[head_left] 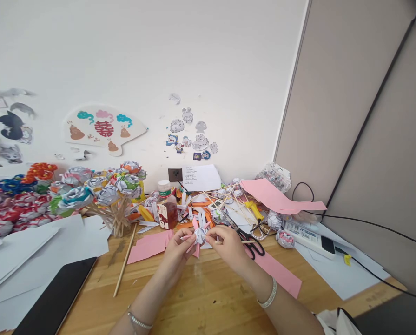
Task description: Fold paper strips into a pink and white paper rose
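Both my hands meet above the wooden table point(201, 298), pinching a small folded paper flower point(200, 231) of pink and grey-white strips. My left hand point(178, 251) grips its left side with closed fingers. My right hand point(227, 244) grips its right side, fingers pinched. A thin wooden stick appears to pass under my right fingers. Pink paper sheets point(148, 246) lie just left of my hands and another pink strip point(277, 274) lies to the right.
Black scissors point(251, 242) lie right of my hands. A small bottle point(166, 208) stands behind. A bunch of paper roses on sticks point(106, 195) sits at left, with a dark tablet point(54, 298), white sheets, a loose skewer point(125, 260), and a power strip point(308, 237) with cables.
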Available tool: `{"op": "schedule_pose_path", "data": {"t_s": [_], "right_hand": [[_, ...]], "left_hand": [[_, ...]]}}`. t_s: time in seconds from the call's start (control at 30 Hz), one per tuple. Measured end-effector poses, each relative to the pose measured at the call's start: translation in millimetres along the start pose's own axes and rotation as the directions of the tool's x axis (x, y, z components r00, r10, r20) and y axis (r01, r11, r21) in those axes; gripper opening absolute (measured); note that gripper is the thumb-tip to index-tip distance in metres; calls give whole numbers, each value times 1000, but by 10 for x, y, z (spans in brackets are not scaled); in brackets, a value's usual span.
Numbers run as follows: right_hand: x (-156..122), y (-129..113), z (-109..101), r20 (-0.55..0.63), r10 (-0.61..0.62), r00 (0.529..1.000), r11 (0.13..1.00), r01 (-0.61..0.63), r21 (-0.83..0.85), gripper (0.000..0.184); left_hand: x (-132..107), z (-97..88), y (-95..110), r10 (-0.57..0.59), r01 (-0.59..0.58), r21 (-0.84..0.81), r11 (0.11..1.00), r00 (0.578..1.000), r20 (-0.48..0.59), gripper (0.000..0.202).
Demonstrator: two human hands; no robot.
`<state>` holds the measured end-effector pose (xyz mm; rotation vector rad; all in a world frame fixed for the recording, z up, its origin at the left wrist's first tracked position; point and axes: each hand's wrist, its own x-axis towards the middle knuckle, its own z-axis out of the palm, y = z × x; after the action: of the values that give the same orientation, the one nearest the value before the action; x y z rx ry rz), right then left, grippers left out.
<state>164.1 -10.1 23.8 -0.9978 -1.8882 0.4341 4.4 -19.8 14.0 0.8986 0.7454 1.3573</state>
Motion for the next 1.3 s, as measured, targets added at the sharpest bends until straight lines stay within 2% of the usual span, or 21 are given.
{"op": "schedule_pose_path", "data": {"t_s": [0.53, 0.87, 1.3], "right_hand": [[8, 6, 19, 28, 63, 998, 998, -63, 18, 8], [-6, 18, 17, 12, -22, 1000, 999, 23, -38, 12], [12, -8, -2, 7, 54, 998, 998, -55, 34, 10]], "left_hand": [[25, -27, -37, 14, -14, 0, 1000, 1000, 17, 32], [39, -36, -39, 5, -5, -5, 1000, 1000, -3, 31], [23, -18, -24, 4, -4, 11, 1000, 1000, -1, 31]]}}
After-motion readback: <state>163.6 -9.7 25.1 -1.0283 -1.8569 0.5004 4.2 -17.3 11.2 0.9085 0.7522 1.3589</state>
